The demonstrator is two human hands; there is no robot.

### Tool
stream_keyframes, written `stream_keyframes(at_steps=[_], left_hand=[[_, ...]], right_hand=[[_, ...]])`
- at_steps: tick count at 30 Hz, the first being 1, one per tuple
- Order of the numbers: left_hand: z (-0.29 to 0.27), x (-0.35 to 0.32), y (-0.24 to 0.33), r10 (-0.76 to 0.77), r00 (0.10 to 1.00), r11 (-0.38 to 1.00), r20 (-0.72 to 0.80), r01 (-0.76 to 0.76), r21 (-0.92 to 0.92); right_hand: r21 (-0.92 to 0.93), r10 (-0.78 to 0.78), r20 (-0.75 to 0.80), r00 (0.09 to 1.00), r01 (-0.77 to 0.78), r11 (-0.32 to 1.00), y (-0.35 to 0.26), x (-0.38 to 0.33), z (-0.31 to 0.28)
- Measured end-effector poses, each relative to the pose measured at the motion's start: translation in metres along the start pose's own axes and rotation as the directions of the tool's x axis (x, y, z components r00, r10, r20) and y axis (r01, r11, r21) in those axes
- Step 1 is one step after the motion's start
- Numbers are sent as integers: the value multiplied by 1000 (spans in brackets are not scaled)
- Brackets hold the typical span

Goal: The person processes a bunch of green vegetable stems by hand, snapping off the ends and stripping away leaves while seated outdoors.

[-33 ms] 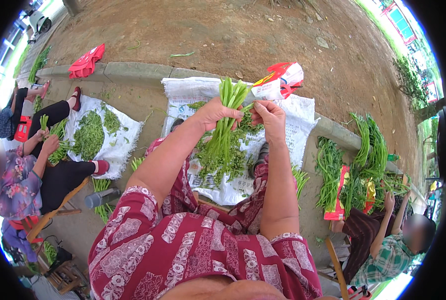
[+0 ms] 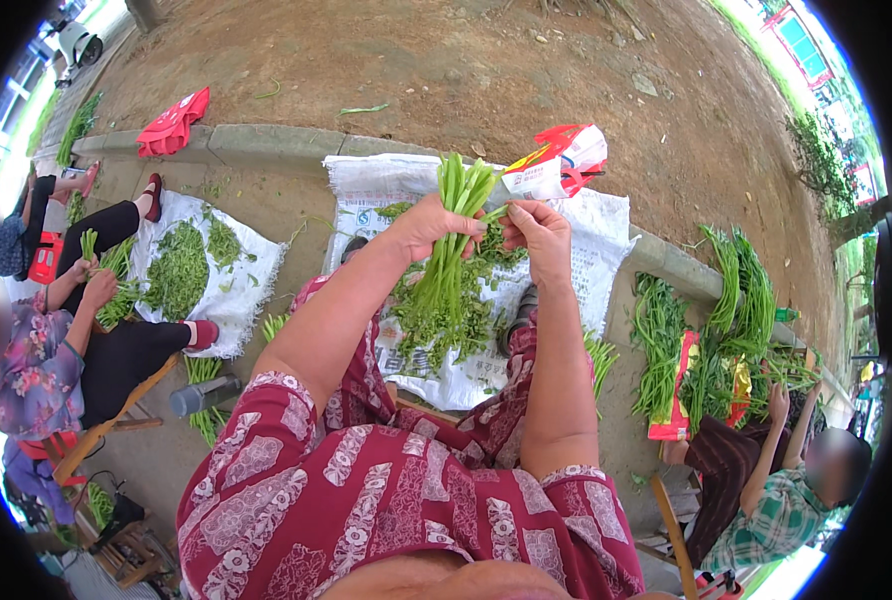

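Observation:
My left hand (image 2: 434, 226) is closed around a bunch of long green vegetable stems (image 2: 463, 185), held upright above the ground between my knees. The thumb lies across the front of the stems, and their lower part hangs below the hand. With its thumb and fingertips, my right hand (image 2: 539, 232) pinches the end of a single green stem (image 2: 494, 214) that reaches sideways from the bunch. Beneath both hands is a spread white woven sack (image 2: 601, 225), strewn with loose picked leaves (image 2: 456, 335).
A red, yellow and white package (image 2: 586, 150) lies at the sack's far right. Beyond runs a concrete curb (image 2: 266, 143) and bare soil. To the left, a person (image 2: 26, 340) handles greens beside another sack (image 2: 266, 240); to the right, another person (image 2: 776, 500) sits near long greens (image 2: 658, 350).

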State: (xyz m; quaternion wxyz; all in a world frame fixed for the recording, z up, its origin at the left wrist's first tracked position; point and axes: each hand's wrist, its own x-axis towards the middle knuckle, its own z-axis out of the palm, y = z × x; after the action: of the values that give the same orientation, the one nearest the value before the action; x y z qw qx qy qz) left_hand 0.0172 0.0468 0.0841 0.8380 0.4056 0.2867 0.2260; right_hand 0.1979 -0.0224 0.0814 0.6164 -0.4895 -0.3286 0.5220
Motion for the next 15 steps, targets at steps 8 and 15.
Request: stream_keyframes(at_steps=[8, 15], left_hand=[[-3, 5, -4, 55, 991, 997, -121, -49, 53], [-2, 3, -1, 59, 991, 985, -117, -39, 168]], right_hand=[[-40, -75, 53, 996, 78, 996, -1, 0, -3], [-342, -28, 70, 997, 50, 939, 2, -3, -6]])
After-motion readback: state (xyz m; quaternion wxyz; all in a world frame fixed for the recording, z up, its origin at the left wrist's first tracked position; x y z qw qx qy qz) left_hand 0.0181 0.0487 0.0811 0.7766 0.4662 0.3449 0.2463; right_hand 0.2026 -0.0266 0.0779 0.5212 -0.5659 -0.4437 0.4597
